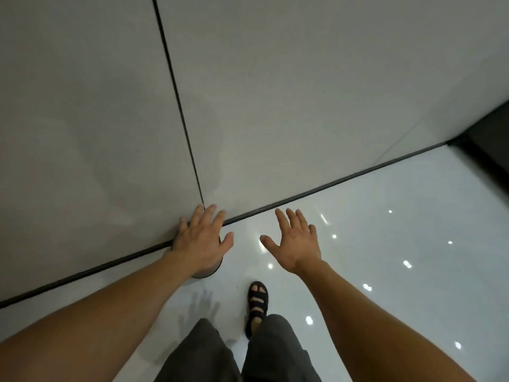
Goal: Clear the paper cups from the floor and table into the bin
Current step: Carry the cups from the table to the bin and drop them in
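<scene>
Left hand [202,241], fingers spread, is hovering directly over what looks like a pale round paper cup [210,272], prob. upright, on the glossy white floor [358,230]. Right hand [296,241], also splayed and empty, is hanging farther off at the cup's 3 o'clock.

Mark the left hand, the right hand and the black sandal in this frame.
left hand [202,242]: head view, back of the hand, fingers spread.
right hand [298,244]: head view, back of the hand, fingers spread.
black sandal [257,305]: head view, a strap across the foot.
</scene>
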{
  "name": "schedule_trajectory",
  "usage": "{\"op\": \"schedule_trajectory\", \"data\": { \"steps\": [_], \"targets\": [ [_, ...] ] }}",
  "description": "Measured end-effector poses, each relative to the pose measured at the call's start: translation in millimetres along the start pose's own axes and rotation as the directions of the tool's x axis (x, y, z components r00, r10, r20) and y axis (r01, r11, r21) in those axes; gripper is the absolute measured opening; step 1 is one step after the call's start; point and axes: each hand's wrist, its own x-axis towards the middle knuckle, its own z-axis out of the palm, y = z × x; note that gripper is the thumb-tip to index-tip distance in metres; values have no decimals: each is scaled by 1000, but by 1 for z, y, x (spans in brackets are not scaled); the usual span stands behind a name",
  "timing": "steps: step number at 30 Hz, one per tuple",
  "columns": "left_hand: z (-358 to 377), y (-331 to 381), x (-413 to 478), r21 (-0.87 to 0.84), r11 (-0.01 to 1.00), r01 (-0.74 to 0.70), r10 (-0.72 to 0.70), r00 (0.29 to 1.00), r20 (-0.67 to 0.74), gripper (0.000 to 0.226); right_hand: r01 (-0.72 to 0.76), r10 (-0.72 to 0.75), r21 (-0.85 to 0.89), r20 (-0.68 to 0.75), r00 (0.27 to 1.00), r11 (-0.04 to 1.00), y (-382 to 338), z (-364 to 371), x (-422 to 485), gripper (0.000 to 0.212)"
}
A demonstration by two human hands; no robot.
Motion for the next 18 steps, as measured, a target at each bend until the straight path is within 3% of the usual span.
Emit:
{"op": "schedule_trajectory", "data": {
  "steps": [7, 12, 18],
  "targets": [
    [-31, 83, -19, 73, 964, -254, 253, 967, 19, 68, -290, 306, 183, -70, 949, 939, 55, -8, -128, 80],
    [-27, 187, -43, 168, 853, -494, 495, 868, 42, 67, -498, 551, 328, -92, 829, 803, 128, 1, -213, 80],
    [-6, 340, -80, 221, 693, -686, 683, 723, 105, 69, -599, 722, 479, -113, 683, 642, 222, 27, -321, 79]
  ]
}}
